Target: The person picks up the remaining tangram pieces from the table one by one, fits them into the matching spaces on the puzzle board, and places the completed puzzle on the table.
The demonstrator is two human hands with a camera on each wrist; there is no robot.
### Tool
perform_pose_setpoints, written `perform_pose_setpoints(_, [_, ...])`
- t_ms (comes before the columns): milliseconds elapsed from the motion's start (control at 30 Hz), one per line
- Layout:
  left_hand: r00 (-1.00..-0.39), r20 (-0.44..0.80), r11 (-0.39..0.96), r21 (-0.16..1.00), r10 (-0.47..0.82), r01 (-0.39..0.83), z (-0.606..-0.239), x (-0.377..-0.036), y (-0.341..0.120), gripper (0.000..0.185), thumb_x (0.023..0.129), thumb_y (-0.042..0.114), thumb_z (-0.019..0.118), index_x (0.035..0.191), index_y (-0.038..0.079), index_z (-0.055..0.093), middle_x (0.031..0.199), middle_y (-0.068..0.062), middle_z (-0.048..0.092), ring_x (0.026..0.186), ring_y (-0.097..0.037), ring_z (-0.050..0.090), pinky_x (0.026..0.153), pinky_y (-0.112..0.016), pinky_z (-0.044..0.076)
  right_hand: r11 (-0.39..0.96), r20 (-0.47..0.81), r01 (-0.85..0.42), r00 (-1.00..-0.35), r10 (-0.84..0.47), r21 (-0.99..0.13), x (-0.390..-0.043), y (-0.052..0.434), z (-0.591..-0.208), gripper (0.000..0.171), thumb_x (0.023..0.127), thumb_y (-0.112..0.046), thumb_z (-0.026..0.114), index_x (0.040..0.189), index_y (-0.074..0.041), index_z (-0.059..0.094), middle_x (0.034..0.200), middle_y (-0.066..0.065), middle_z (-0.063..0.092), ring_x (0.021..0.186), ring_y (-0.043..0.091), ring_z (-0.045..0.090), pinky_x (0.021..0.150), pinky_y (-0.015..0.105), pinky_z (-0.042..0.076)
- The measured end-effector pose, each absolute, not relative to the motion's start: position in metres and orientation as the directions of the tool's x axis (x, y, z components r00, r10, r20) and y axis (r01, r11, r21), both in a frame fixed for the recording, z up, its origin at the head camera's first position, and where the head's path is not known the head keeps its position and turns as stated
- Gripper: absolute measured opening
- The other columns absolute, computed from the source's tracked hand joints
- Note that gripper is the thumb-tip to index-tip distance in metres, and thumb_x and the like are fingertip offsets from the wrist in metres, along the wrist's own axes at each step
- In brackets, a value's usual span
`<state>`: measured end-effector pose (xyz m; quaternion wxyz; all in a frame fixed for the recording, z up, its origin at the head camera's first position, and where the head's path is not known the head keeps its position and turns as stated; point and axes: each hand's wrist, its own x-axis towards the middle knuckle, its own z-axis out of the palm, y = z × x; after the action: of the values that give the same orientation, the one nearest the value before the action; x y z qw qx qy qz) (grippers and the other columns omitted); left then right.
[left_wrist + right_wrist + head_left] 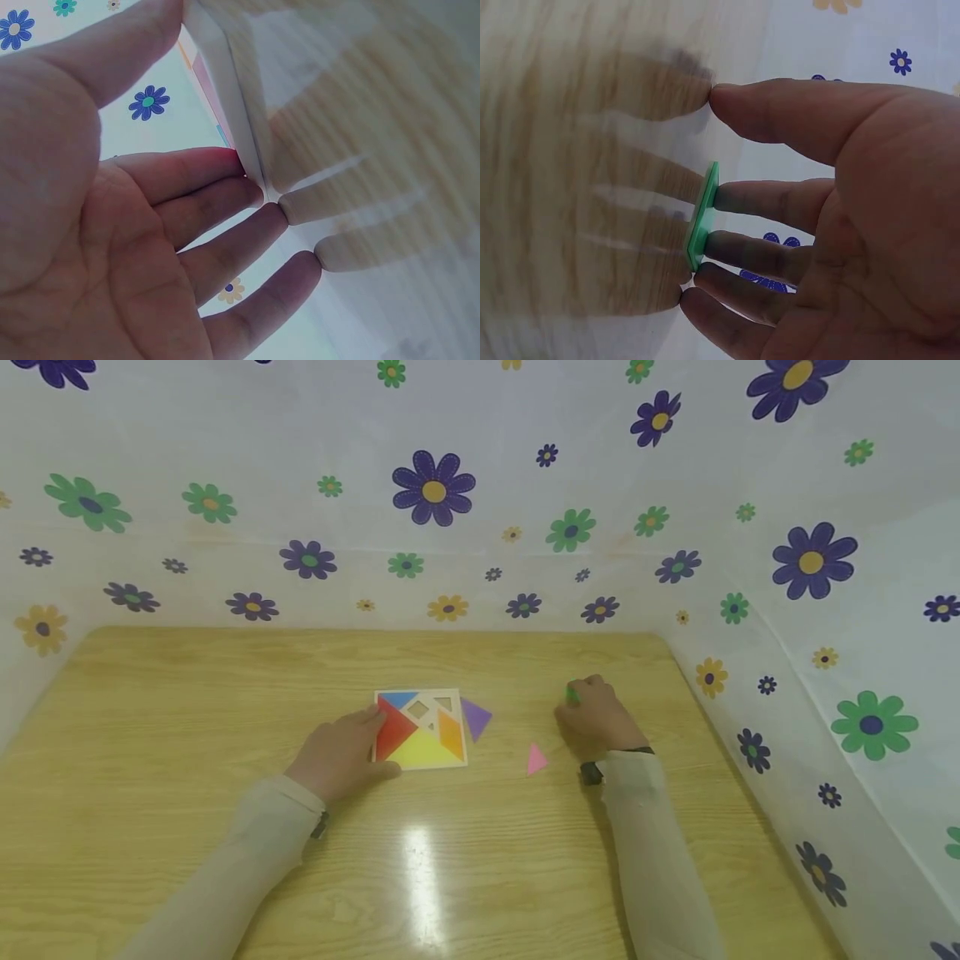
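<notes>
In the head view a square tangram board (pixel 454 760) lies flat, holding red (pixel 395 727), yellow (pixel 420 750), blue (pixel 396 698) and orange (pixel 451 734) pieces beside bare cutouts. My left hand (pixel 341 753) holds the board by its left side, fingers at that edge and thumb along the near edge. Over to the right, my right hand (pixel 597 712) reaches down to the table. In the right wrist view its fingertips touch a thin green piece (pixel 703 217) on the tabletop, while the thumb rests on the table apart from it. The hand partly hides that piece from above.
A purple triangle (pixel 476 718) lies against the board's right edge. Between the board and my right hand is a small pink triangle (pixel 536 761). Flower-printed white cloth (pixel 480 577) hangs behind and beside the wooden table (pixel 225 693).
</notes>
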<state>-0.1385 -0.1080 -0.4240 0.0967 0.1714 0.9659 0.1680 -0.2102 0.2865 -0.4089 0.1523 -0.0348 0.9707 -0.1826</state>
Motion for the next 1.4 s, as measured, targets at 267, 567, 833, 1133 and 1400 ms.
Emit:
perform_pose_setpoints(267, [-0.924, -0.149, 0.886, 0.373, 0.352, 0.277, -0.428, -0.14, -0.108, 0.088, 0.089, 0.046, 0.078, 0.156, 0.001, 0.042, 0.157, -0.02, 0.047, 0.14, -0.042, 0.05, 0.114, -0.057, 0.042, 0.946, -0.227, -0.064, -0.964, -0.141, -0.317, -0.209, 0.287, -0.41, 0.053, 0.1, -0.023, 0.049, 0.144, 0.005, 0.053, 0.146, 0.033, 0.041, 0.132, 0.054, 0.041, 0.109, 0.066, 0.041])
perform_pose_setpoints(567, [-0.923, -0.137, 0.885, 0.362, 0.36, 0.292, -0.427, -0.14, -0.109, 0.088, 0.089, 0.045, 0.077, 0.155, 0.0, 0.043, 0.155, -0.022, 0.048, 0.138, -0.043, 0.051, 0.113, -0.057, 0.043, 0.914, -0.14, -0.165, -0.963, -0.23, -0.37, -0.208, 0.27, -0.411, 0.032, 0.095, -0.008, 0.047, 0.116, 0.001, 0.07, 0.113, 0.022, 0.061, 0.103, 0.035, 0.051, 0.081, 0.042, 0.042])
perform_pose_setpoints(833, [-0.926, -0.139, 0.887, 0.364, 0.352, 0.283, -0.421, -0.139, -0.107, 0.085, 0.089, 0.043, 0.078, 0.154, 0.0, 0.045, 0.153, -0.022, 0.052, 0.136, -0.043, 0.053, 0.112, -0.057, 0.044, 0.882, -0.181, -0.153, -0.949, -0.257, -0.447, -0.202, 0.244, -0.412, 0.035, 0.097, -0.01, 0.051, 0.126, -0.005, 0.071, 0.115, 0.013, 0.059, 0.099, 0.028, 0.054, 0.091, 0.043, 0.05])
perform_pose_setpoints(1133, [-0.926, -0.149, 0.875, 0.408, 0.346, 0.262, -0.431, -0.144, -0.114, 0.088, 0.087, 0.046, 0.08, 0.156, 0.005, 0.045, 0.153, -0.017, 0.054, 0.135, -0.04, 0.055, 0.112, -0.057, 0.044, 0.89, -0.208, -0.169, -0.938, -0.277, -0.423, -0.202, 0.229, -0.414, 0.032, 0.097, -0.01, 0.055, 0.126, -0.007, 0.068, 0.117, 0.013, 0.059, 0.098, 0.027, 0.057, 0.089, 0.043, 0.053])
perform_pose_setpoints(1400, [-0.926, -0.163, 0.848, 0.48, 0.34, 0.226, -0.428, -0.148, -0.117, 0.095, 0.085, 0.047, 0.081, 0.16, 0.009, 0.037, 0.155, -0.014, 0.051, 0.138, -0.037, 0.052, 0.114, -0.057, 0.042, 0.879, -0.24, -0.087, -0.945, -0.221, -0.469, -0.202, 0.23, -0.41, 0.036, 0.095, -0.016, 0.058, 0.127, 0.0, 0.055, 0.126, 0.017, 0.061, 0.111, 0.031, 0.058, 0.097, 0.047, 0.051])
